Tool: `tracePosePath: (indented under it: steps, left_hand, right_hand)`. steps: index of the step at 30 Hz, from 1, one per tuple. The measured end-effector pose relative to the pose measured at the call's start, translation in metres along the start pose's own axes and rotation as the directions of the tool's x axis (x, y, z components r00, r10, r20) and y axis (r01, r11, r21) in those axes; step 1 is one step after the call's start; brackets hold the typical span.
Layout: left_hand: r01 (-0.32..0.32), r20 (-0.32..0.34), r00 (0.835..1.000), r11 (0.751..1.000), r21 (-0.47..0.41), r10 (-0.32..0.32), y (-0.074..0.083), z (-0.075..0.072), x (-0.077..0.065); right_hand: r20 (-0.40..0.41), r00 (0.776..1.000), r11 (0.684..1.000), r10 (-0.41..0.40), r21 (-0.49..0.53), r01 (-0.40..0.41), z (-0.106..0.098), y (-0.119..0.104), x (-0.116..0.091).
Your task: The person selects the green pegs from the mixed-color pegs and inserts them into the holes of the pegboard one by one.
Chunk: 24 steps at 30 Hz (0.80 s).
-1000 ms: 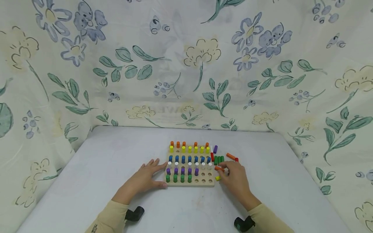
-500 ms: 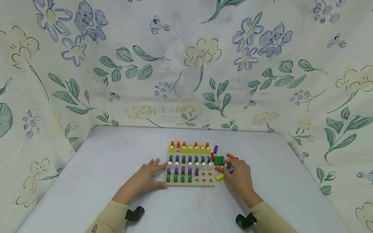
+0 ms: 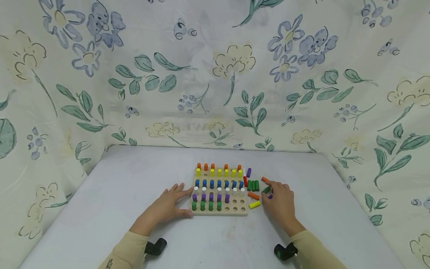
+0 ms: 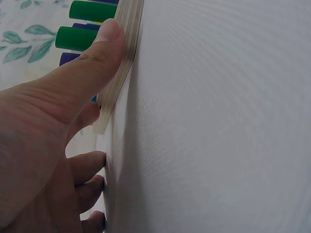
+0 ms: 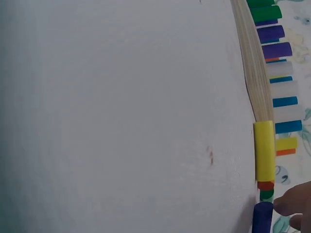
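Note:
A wooden pegboard stands mid-table with rows of orange, yellow, blue, white, purple and green pegs; some holes are bare. At its left side is my left hand, fingers spread. In the left wrist view the thumb presses on the board's edge and the index finger touches near a corner. My right hand, right of the board, pinches a slanted green peg between thumb and index finger, low over the table. A purple peg lies beside those fingers, partly hidden in the head view.
Loose pegs lie right of the board: a yellow peg, an orange peg, three green pegs, a red peg, a purple peg and another orange peg. Floral cloth hangs behind the white table.
My right hand has shifted rightward, away from the board, uncovering the yellow peg and the near orange peg. The green peg now shows between its fingers. My left hand stays put.

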<state>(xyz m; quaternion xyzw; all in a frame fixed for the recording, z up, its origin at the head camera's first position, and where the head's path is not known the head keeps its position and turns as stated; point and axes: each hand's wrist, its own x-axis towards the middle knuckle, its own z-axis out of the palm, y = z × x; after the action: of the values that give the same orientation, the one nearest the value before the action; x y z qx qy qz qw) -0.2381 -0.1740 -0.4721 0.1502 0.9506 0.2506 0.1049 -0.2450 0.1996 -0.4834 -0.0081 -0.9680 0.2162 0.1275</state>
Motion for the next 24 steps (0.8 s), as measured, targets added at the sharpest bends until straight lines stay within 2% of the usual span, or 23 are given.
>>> tracePosePath:
  steps: [6, 14, 24]
  left_hand:
    - [0.013, 0.002, 1.0, 1.0, -0.001, -0.013, 0.0004, 0.0007, 0.0003]
    - [0.021, 0.004, 1.0, 1.0, -0.005, -0.021, -0.0002, 0.0016, 0.0024]
    - [0.018, -0.009, 1.0, 1.0, -0.009, -0.018, 0.0012, 0.0006, 0.001]
  right_hand:
    - [0.01, 1.0, 1.0, 0.016, -0.019, -0.016, 0.0024, 0.003, 0.0024]
    - [0.035, 0.999, 1.0, 0.0, -0.031, 0.002, 0.0027, 0.0035, 0.0028]
    - [0.028, 1.0, 1.0, -0.013, -0.007, 0.013, 0.0043, 0.0003, 0.0029]
